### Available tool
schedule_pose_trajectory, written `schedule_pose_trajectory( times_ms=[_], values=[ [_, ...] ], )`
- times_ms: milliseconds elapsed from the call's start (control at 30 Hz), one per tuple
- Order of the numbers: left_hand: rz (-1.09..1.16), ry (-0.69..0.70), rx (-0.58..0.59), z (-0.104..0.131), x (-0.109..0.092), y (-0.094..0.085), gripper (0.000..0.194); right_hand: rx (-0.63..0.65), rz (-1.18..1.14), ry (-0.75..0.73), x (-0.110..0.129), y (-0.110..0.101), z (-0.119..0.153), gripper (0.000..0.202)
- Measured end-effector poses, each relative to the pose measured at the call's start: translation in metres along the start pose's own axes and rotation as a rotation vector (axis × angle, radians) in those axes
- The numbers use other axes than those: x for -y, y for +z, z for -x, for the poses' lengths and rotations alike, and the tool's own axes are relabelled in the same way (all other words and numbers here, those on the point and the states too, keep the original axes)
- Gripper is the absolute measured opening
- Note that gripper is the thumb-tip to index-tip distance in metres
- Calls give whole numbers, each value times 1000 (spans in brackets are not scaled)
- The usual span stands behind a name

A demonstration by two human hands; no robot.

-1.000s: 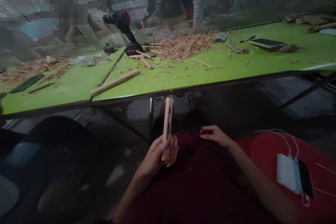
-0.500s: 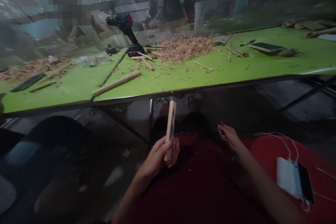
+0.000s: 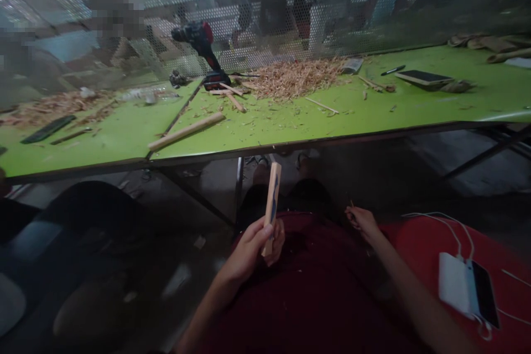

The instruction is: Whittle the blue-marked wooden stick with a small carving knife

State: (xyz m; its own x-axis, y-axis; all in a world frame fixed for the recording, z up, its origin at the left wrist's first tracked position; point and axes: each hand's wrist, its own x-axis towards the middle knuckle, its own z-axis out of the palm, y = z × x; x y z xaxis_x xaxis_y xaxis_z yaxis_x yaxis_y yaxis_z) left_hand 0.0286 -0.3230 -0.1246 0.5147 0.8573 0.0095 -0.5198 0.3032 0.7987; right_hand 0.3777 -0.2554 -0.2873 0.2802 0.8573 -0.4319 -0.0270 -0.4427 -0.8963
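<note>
My left hand [image 3: 259, 240] is closed around the lower part of a pale wooden piece [image 3: 272, 199] with a dark blue marking along one face. The piece stands nearly upright over my lap, just below the edge of the green table [image 3: 257, 133]. Off to the right, beside my body, my right hand [image 3: 360, 218] is closed on something small and thin that I cannot make out. Wood shavings [image 3: 296, 77] lie in a heap at the back of the table.
A cordless drill [image 3: 203, 55] stands near the mesh screen. A wooden rod [image 3: 186, 131] lies by the table seam. A power bank [image 3: 456, 285] and phone [image 3: 483, 290] rest on a red stool [image 3: 423, 238] at right. A seated person's dark leg [image 3: 95, 210] is at left.
The view has shifted slightly, so the table items appear a little lower and farther right. Both hands keep their closed grips, with almost no movement.
</note>
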Motion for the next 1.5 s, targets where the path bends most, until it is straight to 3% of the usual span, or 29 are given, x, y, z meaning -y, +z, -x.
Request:
schedule_pose_trajectory(
  times_ms=[167,500,933,1100,1300,1400,1500],
  values=[
    [-15,-3,3,0,1,-1,27,-98,5,17,-6,-3,2,34],
    [-2,-6,-1,-1,2,-1,27,-141,34,52,-14,-5,7,33],
    [-33,31,-72,-1,-4,4,26,-272,70,-12,-11,-11,0,34],
    [-78,72,-124,-2,-6,6,20,-351,208,-22,7,-20,0,22],
    [-241,113,-160,-2,-7,8,24,-490,391,-122,45,-27,6,6],
    [-305,91,-229,-4,-8,10,28,-419,378,-217,67,-12,14,11],
    [-320,87,-305,-6,-8,14,30,-208,320,-310,89,19,35,24]
  ],
)
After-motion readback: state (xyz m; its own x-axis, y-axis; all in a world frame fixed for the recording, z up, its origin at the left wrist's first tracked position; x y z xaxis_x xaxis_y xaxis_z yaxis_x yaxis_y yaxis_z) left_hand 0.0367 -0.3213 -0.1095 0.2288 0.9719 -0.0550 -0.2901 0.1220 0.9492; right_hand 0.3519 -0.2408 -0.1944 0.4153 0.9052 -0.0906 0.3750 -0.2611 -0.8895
